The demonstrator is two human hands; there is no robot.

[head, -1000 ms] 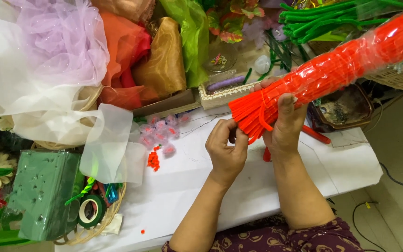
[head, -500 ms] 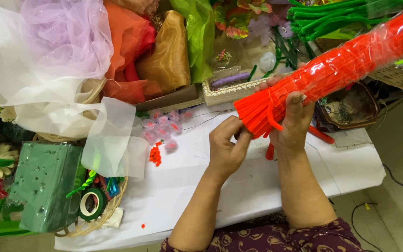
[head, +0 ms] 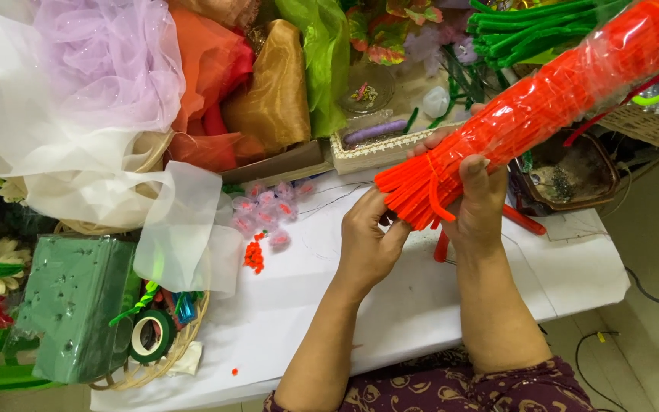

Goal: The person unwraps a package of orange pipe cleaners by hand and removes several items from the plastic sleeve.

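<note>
Orange fuzzy craft stems, a long bundle in clear plastic wrap (head: pixel 543 107), raised over the tabletop's far right edge. Light, bendy, slippery in the film; best taken near the open end. Right hand (head: pixel 478 202) clamped round that end; left hand (head: pixel 368 236) pinching loose tips. Crowding behind: green stem bundle (head: pixel 528 30), sheer fabric rolls (head: pixel 215 84), brown tray (head: pixel 566 172), white paper-covered tabletop (head: pixel 360 305).
</note>
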